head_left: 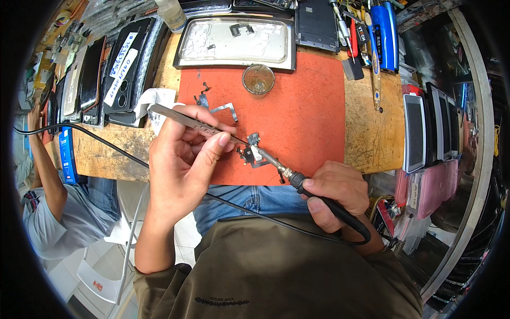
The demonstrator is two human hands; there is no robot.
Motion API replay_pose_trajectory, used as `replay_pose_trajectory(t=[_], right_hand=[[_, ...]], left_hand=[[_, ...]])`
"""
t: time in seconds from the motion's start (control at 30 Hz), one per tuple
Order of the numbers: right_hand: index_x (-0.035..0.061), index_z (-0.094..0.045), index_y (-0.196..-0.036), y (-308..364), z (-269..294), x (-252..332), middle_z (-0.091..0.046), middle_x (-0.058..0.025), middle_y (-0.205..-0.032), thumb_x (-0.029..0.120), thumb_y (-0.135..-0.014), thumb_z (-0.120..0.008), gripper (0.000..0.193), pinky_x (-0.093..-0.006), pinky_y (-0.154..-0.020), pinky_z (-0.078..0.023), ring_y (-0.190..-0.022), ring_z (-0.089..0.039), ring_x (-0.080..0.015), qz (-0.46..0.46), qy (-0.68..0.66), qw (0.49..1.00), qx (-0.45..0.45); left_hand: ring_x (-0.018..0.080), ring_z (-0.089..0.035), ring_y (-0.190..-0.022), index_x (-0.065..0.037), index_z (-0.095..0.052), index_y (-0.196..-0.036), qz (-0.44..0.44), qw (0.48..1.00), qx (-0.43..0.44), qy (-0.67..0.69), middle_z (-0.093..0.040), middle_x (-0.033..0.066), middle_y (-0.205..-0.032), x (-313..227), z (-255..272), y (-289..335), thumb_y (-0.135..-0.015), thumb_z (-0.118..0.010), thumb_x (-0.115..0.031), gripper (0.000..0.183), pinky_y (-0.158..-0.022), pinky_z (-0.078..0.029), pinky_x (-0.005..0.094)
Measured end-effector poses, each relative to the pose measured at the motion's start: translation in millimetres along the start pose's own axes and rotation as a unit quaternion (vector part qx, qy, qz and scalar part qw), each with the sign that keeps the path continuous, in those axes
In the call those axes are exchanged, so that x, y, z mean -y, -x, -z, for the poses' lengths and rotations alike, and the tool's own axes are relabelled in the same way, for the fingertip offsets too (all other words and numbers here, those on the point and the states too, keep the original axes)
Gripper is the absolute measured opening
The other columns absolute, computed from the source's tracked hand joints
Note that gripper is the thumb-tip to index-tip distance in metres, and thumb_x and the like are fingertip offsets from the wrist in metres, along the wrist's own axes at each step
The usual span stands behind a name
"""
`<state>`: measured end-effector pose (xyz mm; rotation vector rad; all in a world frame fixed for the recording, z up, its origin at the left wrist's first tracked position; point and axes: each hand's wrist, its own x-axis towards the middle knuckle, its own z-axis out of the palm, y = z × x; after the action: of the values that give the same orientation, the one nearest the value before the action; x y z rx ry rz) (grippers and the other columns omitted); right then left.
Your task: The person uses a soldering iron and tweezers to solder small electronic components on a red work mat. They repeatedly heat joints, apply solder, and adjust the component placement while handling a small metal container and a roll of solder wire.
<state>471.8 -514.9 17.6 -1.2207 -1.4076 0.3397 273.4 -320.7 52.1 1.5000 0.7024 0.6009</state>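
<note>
My left hand (pixel 186 165) pinches a pair of steel tweezers (pixel 194 123), their tips down at a small dark phone part with a flex cable (pixel 249 154). In my right hand (pixel 340 194) is a soldering iron (pixel 298 179), its black grip between thumb and fingers. The iron's metal tip meets the same part, close to the tweezer points. Whether the tips touch each other I cannot tell. The part lies on an orange-red work mat (pixel 308 117). Beyond my left fingers rest another silvery flex cable (pixel 226 110) and small dark pieces.
A round glass jar (pixel 258 80) stands on the mat's far part, before a shallow tray (pixel 236 40) with scraps. Phones (pixel 125 69) crowd the left; tools and a blue cylinder (pixel 383 37) lie far right. The iron's black cord (pixel 255 215) crosses my lap. Another person (pixel 64 212) sits at left.
</note>
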Motion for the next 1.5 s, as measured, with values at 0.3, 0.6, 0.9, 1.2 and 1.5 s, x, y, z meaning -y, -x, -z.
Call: replay_pose_trajectory(t=[0.3,0.6,0.9,1.2,1.5], right_hand=[[-0.0065,-0.075,-0.108,0.5,0.3,0.1,-0.066,-0.0124,-0.069,0.003,-0.085,-0.076,0.025,-0.0391,-0.057,-0.052,-0.056,-0.064,-0.0275,-0.002,0.001,1.000,0.001],[-0.0062,-0.075,-0.108,0.0,-0.4,-0.8,-0.066,-0.0123,-0.070,0.003,-0.086,-0.076,0.023,-0.0393,-0.057,-0.052,-0.057,-0.065,-0.0279,0.004,-0.002,1.000,-0.002],[-0.0057,-0.074,-0.108,-0.9,-0.1,-0.1,-0.067,-0.0124,-0.070,0.003,-0.088,-0.075,0.022,-0.0395,-0.057,-0.052,-0.057,-0.066,-0.0284,0.002,0.000,1.000,0.004],[-0.0055,-0.074,-0.108,-1.6,0.6,1.1,-0.067,-0.0126,-0.070,0.001,-0.086,-0.076,0.023,-0.0398,-0.058,-0.052,-0.058,-0.066,-0.0284,0.001,-0.001,1.000,0.011],[-0.0052,-0.074,-0.109,-0.5,0.2,0.3,-0.067,-0.0124,-0.070,0.002,-0.086,-0.075,0.023,-0.0399,-0.057,-0.053,-0.058,-0.066,-0.0284,-0.003,-0.010,1.000,-0.002]], left_hand=[[0.0147,-0.077,-0.098,0.003,-0.056,-0.128,0.000,1.000,-0.003,-0.001,-0.079,0.0150,-0.111,1.1,-0.4,-0.4,-0.107,-0.072,0.004,0.026,-0.089,-0.064,0.0298],[0.0144,-0.077,-0.098,0.003,-0.057,-0.127,-0.002,1.000,0.000,-0.014,-0.080,0.0148,-0.110,1.0,0.8,-0.1,-0.107,-0.072,0.004,0.025,-0.088,-0.064,0.0293],[0.0152,-0.077,-0.099,0.003,-0.056,-0.127,-0.005,1.000,0.002,-0.010,-0.079,0.0159,-0.111,1.2,0.8,0.3,-0.107,-0.071,0.005,0.026,-0.089,-0.064,0.0302],[0.0154,-0.077,-0.099,0.004,-0.056,-0.128,0.004,1.000,0.003,0.001,-0.078,0.0158,-0.111,1.3,1.0,0.4,-0.107,-0.071,0.005,0.026,-0.090,-0.064,0.0305],[0.0156,-0.077,-0.101,0.003,-0.056,-0.128,-0.002,1.000,0.007,-0.004,-0.078,0.0158,-0.113,1.2,0.8,0.4,-0.107,-0.071,0.005,0.026,-0.091,-0.064,0.0307]])
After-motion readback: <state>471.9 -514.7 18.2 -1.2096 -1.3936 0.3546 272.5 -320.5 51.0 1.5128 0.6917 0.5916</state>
